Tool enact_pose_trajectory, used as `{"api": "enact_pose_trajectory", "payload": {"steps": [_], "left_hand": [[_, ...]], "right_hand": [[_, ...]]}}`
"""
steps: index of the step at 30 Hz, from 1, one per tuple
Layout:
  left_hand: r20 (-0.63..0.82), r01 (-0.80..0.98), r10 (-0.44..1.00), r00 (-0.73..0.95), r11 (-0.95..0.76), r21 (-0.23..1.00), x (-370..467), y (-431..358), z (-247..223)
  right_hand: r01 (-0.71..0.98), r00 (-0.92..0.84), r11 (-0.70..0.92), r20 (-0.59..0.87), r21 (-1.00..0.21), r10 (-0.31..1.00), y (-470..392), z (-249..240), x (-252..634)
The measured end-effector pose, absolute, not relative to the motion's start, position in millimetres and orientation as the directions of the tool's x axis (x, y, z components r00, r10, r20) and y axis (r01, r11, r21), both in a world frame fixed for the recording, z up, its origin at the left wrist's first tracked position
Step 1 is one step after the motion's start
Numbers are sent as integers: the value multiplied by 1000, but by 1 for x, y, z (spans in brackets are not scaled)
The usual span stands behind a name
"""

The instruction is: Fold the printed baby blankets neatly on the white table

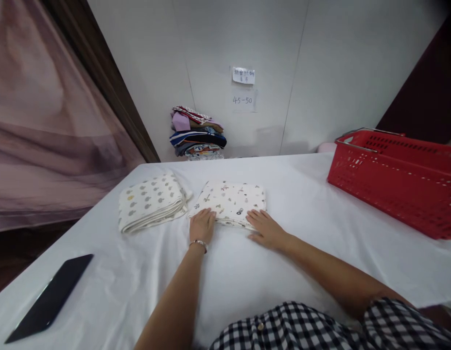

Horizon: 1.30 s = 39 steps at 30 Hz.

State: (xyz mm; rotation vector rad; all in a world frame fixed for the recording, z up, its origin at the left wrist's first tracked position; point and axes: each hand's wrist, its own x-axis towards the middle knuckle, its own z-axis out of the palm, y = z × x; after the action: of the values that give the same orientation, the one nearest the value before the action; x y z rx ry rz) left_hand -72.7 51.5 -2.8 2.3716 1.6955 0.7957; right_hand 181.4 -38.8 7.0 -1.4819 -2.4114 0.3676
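A folded cloth (229, 198) with a small scattered print lies flat in the middle of the white-covered counter (302, 204), in front of the person. The left hand (202, 226) rests on its near left corner, fingers laid over the top; the right hand (268, 231) lies spread at the near right corner, palm down. Neither hand is clenched or lifting.

The cloth looks light, soft and limp, with nothing fragile about it and probably little slip. Its layers show along the near edge, so pinching only the top one would likely pull the fold open. A better hold would be at both short sides, fingers beneath the whole bundle and thumbs on top, keeping it level so that the middle does not sag.

A second folded cloth (150, 201), dotted with grey shapes, sits just beside it on the left, its layers likewise loose at the edge. The red basket (389, 187) stands well apart on the right.
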Motion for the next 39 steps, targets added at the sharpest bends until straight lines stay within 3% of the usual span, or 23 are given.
{"api": "enact_pose_trajectory", "payload": {"steps": [3, 7, 9, 12, 17, 22, 28, 31, 35, 39], "left_hand": [[414, 844, 906, 91, -291, 450, -81, 58, -4], [446, 802, 889, -102, -192, 566, -94, 67, -9], [395, 763, 902, -174, -130, 633, -100, 70, -11], [276, 711, 931, -239, -26, 703, -104, 73, -14], [227, 718, 947, -226, 4, 696, -103, 71, -14], [243, 765, 953, -182, -18, 644, -100, 67, -8], [181, 771, 966, -184, 27, 636, -90, 49, 5], [50, 799, 997, -60, 18, 601, -78, 36, 12], [-31, 857, 999, 44, -21, 515, -71, 29, 21], [-111, 873, 989, 94, -29, 486, -79, 31, 28]], "right_hand": [[779, -292, 334, 165, -531, 942, -33, 11, 194], [683, 129, 72, 217, -727, 968, -15, 14, 223], [553, 265, -109, 50, -826, 963, -6, 17, 234], [318, 277, -335, -251, -887, 928, 3, 27, 240], [257, 227, -431, -380, -865, 897, 12, 39, 227], [329, 168, -380, -343, -864, 924, 23, 27, 214], [184, 240, -401, -354, -898, 904, 29, 26, 240], [279, 250, -399, -335, -873, 908, 30, 33, 270], [501, 242, -430, -356, -751, 903, 27, 31, 289], [816, 242, -257, -98, -517, 965, 18, 30, 279]]}}
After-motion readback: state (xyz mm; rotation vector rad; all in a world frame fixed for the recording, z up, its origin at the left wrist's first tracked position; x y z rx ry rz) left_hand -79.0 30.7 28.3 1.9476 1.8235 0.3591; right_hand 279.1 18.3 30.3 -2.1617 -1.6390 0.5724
